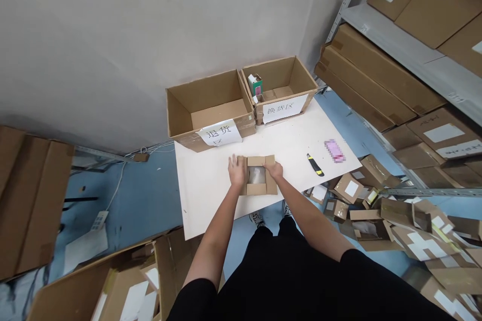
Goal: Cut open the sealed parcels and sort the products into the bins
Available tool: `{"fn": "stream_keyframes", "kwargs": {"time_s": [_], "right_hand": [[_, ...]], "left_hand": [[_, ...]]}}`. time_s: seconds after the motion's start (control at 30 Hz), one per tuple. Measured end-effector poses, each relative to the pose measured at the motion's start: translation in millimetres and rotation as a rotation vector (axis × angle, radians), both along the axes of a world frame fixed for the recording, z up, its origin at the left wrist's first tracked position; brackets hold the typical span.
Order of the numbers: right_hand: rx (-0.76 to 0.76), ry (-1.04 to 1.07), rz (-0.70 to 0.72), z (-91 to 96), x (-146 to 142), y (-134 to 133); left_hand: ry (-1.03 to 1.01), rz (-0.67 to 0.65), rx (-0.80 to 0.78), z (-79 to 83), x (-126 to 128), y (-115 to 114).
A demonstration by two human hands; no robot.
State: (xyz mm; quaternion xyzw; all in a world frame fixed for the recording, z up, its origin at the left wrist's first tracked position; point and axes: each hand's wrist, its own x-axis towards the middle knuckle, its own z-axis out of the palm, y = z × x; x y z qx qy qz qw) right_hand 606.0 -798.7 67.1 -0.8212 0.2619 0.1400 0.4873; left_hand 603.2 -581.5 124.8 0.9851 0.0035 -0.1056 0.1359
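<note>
A small cardboard box [256, 189] with its top flaps folded outward is on the white table in front of me. Inside it shows something whitish and translucent [257, 174], perhaps plastic wrapping; I cannot make out what it is. My left hand [236, 170] is against the box's left side, its fingers stretched forward and slightly apart. On the opposite side, my right hand [274, 169] grips the right flap, thumb on top and the other fingers partly hidden. Right of the box lies a black and yellow utility knife [315, 165]. Beyond it is a pink, pixelated item [335, 151].
Two large open cartons with paper signs, the left one [181, 141] and the right one [311, 94], stand at the table's [203, 200] back. A green box [256, 85] is in the right carton. Shelving [399, 35] and a heap of boxes [376, 225] flank the right side.
</note>
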Motion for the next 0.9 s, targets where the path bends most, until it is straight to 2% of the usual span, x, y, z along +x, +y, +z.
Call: {"fn": "stream_keyframes", "kwargs": {"time_s": [0.1, 0.17, 0.27, 0.4, 0.47, 0.57, 0.63, 0.7, 0.77, 0.9], "right_hand": [[-0.063, -0.001, 0.023, 3.3, -2.3, 2.3], [-0.132, 0.02, 0.03, 5.1, -6.3, 1.5], [-0.248, -0.049, 0.053, 6.2, -13.5, -0.4], [-0.457, -0.342, 0.159, 3.8, -20.4, -1.4], [-0.51, -0.462, 0.306, 1.1, -23.5, 0.7], [-0.472, -0.527, 0.621, -4.2, -32.0, 10.8], [-0.411, -0.453, 0.84, -8.1, -39.5, 21.7], [-0.39, -0.293, 0.987, -11.6, -45.3, 33.2], [-0.425, -0.141, 1.015, -14.7, -46.6, 43.2], [-0.508, 0.041, 0.978, -21.6, -37.3, 58.2]], "left_hand": [[0.125, -0.439, -0.061, -3.7, -25.6, 7.2], [0.159, -0.571, -0.146, -7.4, -43.4, 12.5], [0.13, -0.538, -0.303, -15.3, -71.8, 23.7], [0.074, -0.484, -0.423, -31.5, -103.9, 36.6], [0.021, -0.43, -0.413, -41.3, -114.1, 38.2], [-0.041, -0.309, -0.381, -54.6, -122.7, 34.1], [-0.058, -0.262, -0.368, -60.8, -126.0, 28.8], [-0.071, -0.25, -0.363, -64.4, -128.6, 22.8], [-0.09, -0.243, -0.36, -65.8, -131.0, 16.9], [-0.092, -0.216, -0.354, -65.2, -133.7, 7.9]]}}
